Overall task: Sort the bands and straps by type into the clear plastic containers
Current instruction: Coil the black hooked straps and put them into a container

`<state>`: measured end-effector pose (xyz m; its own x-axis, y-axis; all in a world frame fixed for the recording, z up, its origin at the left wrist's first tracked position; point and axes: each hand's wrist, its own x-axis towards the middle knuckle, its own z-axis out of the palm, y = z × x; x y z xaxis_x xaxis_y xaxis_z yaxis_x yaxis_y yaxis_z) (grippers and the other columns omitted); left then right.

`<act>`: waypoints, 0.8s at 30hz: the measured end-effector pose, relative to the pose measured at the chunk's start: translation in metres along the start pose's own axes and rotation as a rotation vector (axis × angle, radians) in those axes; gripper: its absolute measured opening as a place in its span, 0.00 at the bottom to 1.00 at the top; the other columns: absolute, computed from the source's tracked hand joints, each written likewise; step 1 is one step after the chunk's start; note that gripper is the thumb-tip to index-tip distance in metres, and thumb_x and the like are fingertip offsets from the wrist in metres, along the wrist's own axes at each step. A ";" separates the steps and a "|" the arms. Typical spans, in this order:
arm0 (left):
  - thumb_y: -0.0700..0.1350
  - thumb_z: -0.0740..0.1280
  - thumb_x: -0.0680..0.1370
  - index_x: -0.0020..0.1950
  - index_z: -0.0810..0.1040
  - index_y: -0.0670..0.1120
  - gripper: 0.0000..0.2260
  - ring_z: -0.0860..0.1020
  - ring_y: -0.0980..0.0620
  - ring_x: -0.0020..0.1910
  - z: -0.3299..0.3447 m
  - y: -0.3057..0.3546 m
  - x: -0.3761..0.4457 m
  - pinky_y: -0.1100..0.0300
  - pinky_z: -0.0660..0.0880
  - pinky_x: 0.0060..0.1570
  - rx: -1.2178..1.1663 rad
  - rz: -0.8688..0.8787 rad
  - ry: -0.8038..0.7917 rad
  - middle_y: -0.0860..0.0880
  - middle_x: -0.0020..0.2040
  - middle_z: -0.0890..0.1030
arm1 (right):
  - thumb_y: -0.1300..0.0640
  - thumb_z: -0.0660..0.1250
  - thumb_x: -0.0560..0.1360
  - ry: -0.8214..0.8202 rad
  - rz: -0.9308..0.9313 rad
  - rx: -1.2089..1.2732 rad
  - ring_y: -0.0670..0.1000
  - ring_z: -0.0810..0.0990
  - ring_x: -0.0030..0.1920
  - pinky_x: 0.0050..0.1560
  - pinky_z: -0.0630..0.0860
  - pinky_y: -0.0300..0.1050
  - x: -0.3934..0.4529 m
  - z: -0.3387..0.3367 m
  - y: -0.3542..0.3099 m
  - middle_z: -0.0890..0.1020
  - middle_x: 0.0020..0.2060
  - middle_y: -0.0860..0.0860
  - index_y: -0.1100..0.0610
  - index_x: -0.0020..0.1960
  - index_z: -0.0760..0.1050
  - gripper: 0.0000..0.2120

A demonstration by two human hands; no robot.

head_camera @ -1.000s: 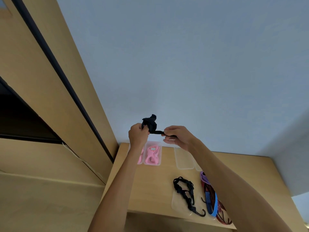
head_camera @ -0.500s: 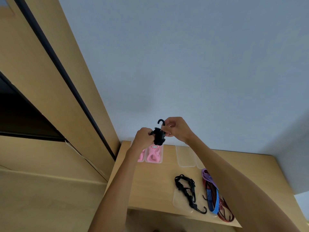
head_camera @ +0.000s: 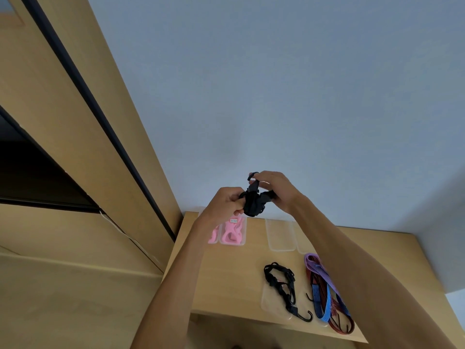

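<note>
Bunched between both hands, left hand (head_camera: 227, 200) and right hand (head_camera: 278, 190) each gripping the black hooked strap (head_camera: 254, 202): likely light, floppy, snag-prone, best held by the bundled middle.

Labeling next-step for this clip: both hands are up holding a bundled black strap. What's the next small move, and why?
Probably lower the bundled black strap toward the near container that already holds a black hooked strap. The left hand and right hand both grip it above the table, and it looks like the same type. The pink bands and coloured cords sit elsewhere.
</note>
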<state>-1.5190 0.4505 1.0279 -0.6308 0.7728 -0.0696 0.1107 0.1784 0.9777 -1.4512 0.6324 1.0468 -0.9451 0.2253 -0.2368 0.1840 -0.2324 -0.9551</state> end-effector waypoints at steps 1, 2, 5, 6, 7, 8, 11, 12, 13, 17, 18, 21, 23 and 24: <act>0.32 0.64 0.79 0.34 0.76 0.48 0.17 0.69 0.50 0.31 -0.001 0.001 -0.002 0.62 0.67 0.33 -0.044 -0.001 -0.018 0.48 0.31 0.72 | 0.55 0.67 0.75 -0.038 0.016 0.012 0.53 0.83 0.50 0.40 0.75 0.45 -0.001 -0.004 0.000 0.84 0.50 0.55 0.59 0.45 0.79 0.08; 0.31 0.64 0.78 0.36 0.77 0.44 0.13 0.68 0.49 0.33 -0.001 0.001 -0.003 0.61 0.66 0.34 -0.079 -0.004 -0.034 0.45 0.33 0.71 | 0.54 0.68 0.74 -0.074 0.031 0.029 0.55 0.82 0.48 0.42 0.74 0.47 -0.002 -0.007 0.001 0.84 0.50 0.56 0.58 0.44 0.79 0.07; 0.32 0.65 0.75 0.42 0.73 0.30 0.05 0.64 0.46 0.36 0.001 0.006 -0.004 0.57 0.62 0.36 -0.172 -0.008 -0.113 0.41 0.36 0.67 | 0.55 0.71 0.71 -0.107 0.036 0.142 0.53 0.72 0.38 0.37 0.66 0.44 -0.006 -0.009 0.005 0.75 0.36 0.53 0.54 0.39 0.73 0.08; 0.32 0.64 0.73 0.41 0.73 0.31 0.03 0.63 0.47 0.35 0.002 0.009 -0.004 0.57 0.62 0.35 -0.175 -0.011 -0.134 0.42 0.35 0.67 | 0.56 0.71 0.72 -0.107 0.028 0.163 0.52 0.72 0.38 0.37 0.68 0.43 -0.007 -0.008 0.005 0.75 0.37 0.53 0.55 0.44 0.75 0.05; 0.31 0.63 0.71 0.39 0.75 0.34 0.02 0.63 0.48 0.33 0.003 0.012 -0.004 0.59 0.62 0.33 -0.180 -0.015 -0.145 0.44 0.33 0.67 | 0.56 0.70 0.73 -0.124 0.022 0.161 0.53 0.75 0.41 0.39 0.71 0.43 -0.007 -0.006 0.005 0.78 0.40 0.55 0.55 0.51 0.78 0.07; 0.31 0.62 0.70 0.36 0.76 0.39 0.06 0.63 0.49 0.32 0.004 0.015 -0.003 0.61 0.63 0.32 -0.176 -0.030 -0.137 0.46 0.31 0.67 | 0.57 0.68 0.75 -0.165 0.017 0.138 0.54 0.78 0.44 0.43 0.74 0.44 -0.006 -0.006 0.005 0.80 0.43 0.56 0.55 0.58 0.79 0.12; 0.30 0.61 0.67 0.31 0.75 0.45 0.12 0.64 0.50 0.29 0.004 0.015 -0.001 0.63 0.64 0.30 -0.198 -0.085 -0.127 0.49 0.28 0.67 | 0.55 0.66 0.78 -0.264 -0.043 -0.016 0.54 0.81 0.49 0.47 0.77 0.46 -0.007 -0.004 0.002 0.82 0.49 0.55 0.63 0.57 0.79 0.13; 0.30 0.60 0.68 0.32 0.75 0.43 0.11 0.64 0.50 0.29 0.003 0.014 -0.001 0.62 0.63 0.30 -0.197 -0.096 -0.120 0.49 0.29 0.67 | 0.55 0.66 0.79 -0.244 -0.078 -0.056 0.54 0.80 0.48 0.47 0.77 0.45 -0.006 -0.005 0.003 0.82 0.49 0.55 0.64 0.54 0.79 0.12; 0.29 0.60 0.69 0.34 0.75 0.41 0.09 0.63 0.50 0.29 0.003 0.013 0.000 0.62 0.62 0.30 -0.192 -0.110 -0.106 0.48 0.29 0.66 | 0.56 0.66 0.79 -0.197 -0.115 -0.081 0.53 0.79 0.46 0.45 0.76 0.44 -0.006 -0.005 0.003 0.83 0.47 0.53 0.65 0.52 0.79 0.11; 0.28 0.59 0.75 0.39 0.78 0.38 0.11 0.62 0.52 0.29 0.004 0.010 0.003 0.60 0.58 0.31 -0.199 -0.178 -0.019 0.47 0.31 0.67 | 0.58 0.67 0.79 0.101 -0.221 -0.137 0.52 0.77 0.35 0.35 0.72 0.42 -0.005 -0.011 0.007 0.84 0.43 0.50 0.63 0.46 0.80 0.09; 0.28 0.59 0.75 0.38 0.78 0.40 0.12 0.61 0.52 0.29 0.005 0.010 0.003 0.59 0.57 0.31 -0.199 -0.182 -0.005 0.46 0.31 0.67 | 0.58 0.68 0.79 0.146 -0.226 -0.136 0.50 0.78 0.35 0.35 0.72 0.42 -0.003 -0.012 0.008 0.83 0.44 0.51 0.62 0.44 0.81 0.08; 0.30 0.59 0.76 0.38 0.75 0.40 0.10 0.61 0.50 0.31 0.008 0.011 0.008 0.59 0.57 0.32 -0.197 -0.161 0.040 0.44 0.34 0.66 | 0.57 0.67 0.80 0.182 -0.243 -0.150 0.51 0.77 0.39 0.38 0.70 0.45 -0.001 -0.013 0.009 0.79 0.41 0.54 0.64 0.43 0.78 0.12; 0.33 0.60 0.78 0.38 0.74 0.41 0.10 0.63 0.52 0.29 0.010 0.012 0.010 0.61 0.59 0.30 -0.219 -0.138 0.081 0.47 0.31 0.66 | 0.55 0.65 0.81 0.198 -0.245 -0.153 0.54 0.71 0.39 0.39 0.69 0.48 -0.001 -0.013 0.012 0.75 0.36 0.55 0.66 0.40 0.75 0.16; 0.34 0.60 0.79 0.37 0.74 0.42 0.11 0.63 0.52 0.28 0.012 0.012 0.011 0.62 0.60 0.30 -0.239 -0.125 0.106 0.49 0.29 0.67 | 0.55 0.65 0.81 0.213 -0.236 -0.141 0.54 0.69 0.39 0.40 0.70 0.49 0.000 -0.013 0.014 0.74 0.35 0.56 0.67 0.40 0.73 0.18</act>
<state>-1.5157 0.4684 1.0368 -0.7064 0.6836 -0.1834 -0.1487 0.1101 0.9827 -1.4447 0.6415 1.0311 -0.8910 0.4533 -0.0244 0.0171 -0.0203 -0.9996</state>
